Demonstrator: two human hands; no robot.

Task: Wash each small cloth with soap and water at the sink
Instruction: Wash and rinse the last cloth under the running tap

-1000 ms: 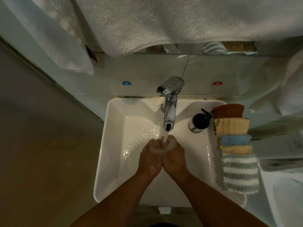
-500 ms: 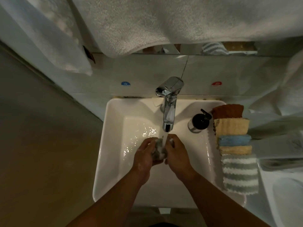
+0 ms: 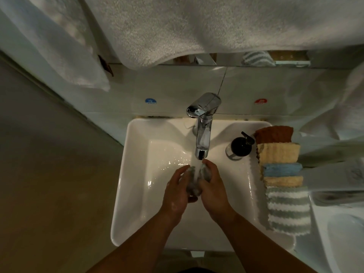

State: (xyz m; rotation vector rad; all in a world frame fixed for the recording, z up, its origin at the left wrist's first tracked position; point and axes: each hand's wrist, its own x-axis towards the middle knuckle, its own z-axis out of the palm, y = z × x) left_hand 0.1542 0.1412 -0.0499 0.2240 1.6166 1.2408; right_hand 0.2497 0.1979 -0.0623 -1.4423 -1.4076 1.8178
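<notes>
Hands have parted since a second ago: then we had them pressed together over the cloth, now it shows between them; left hand [image 3: 175, 194] curls its fingers round the left side of the grey cloth [image 3: 192, 187]; right hand [image 3: 212, 186] grips the right side, fingertips up near the spout; pale flecks on the back of the left; grey cloth is bunched, held over the basin of the sink [image 3: 122, 194], directly under the tap [image 3: 202, 134]; water [image 3: 197, 168] runs straight onto the middle of it; wet glints on the basin floor left of the stream; soap dispenser [image 3: 239, 147], black top, stands on the sink ledge just right of the tap; beside it, along the right rim, we have a row of overlapping folded cloths: brown cloth [image 3: 273, 133] at the back, then beige cloth [image 3: 278, 153], blue cloth [image 3: 281, 169], second beige cloth [image 3: 283, 181], striped cloth [image 3: 288, 209] nearest us; white towel [image 3: 197, 26] hangs above; blue sticker [image 3: 150, 101] and red sticker [image 3: 260, 101] on the wall, either side of the tap.
</notes>
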